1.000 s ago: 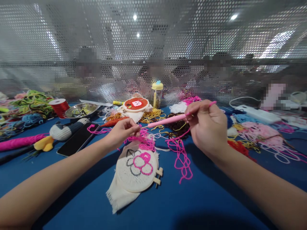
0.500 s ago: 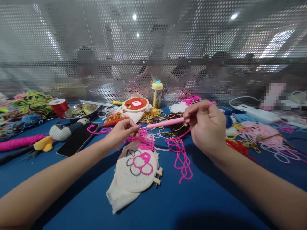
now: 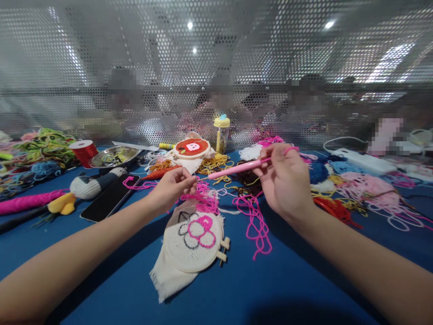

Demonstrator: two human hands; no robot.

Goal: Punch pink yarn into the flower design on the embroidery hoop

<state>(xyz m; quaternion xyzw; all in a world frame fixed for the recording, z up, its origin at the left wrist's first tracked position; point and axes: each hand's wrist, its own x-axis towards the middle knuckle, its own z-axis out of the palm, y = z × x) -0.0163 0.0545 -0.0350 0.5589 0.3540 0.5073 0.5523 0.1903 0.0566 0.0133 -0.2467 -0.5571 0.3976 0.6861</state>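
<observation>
My right hand point(image 3: 286, 183) is closed around a pink punch needle point(image 3: 237, 169), its tip pointing left toward my left hand. My left hand point(image 3: 172, 187) pinches a strand of pink yarn point(image 3: 252, 216) right at the needle's tip. Below both hands, an embroidery hoop point(image 3: 192, 243) with white cloth lies on the blue table point(image 3: 270, 289). The cloth shows a black flower outline partly filled in with pink.
A black phone point(image 3: 110, 197), a plush toy point(image 3: 86, 187), a red spool point(image 3: 84, 151) and a metal dish point(image 3: 113, 156) lie at left. A second hoop with a red design point(image 3: 191, 147) and a small bottle point(image 3: 221, 133) stand behind. Yarn tangles point(image 3: 365, 189) cover the right; a perforated screen point(image 3: 216, 67) backs the table.
My right hand has shifted slightly left and tilted the needle a little. My left hand stays pinched at the needle tip.
</observation>
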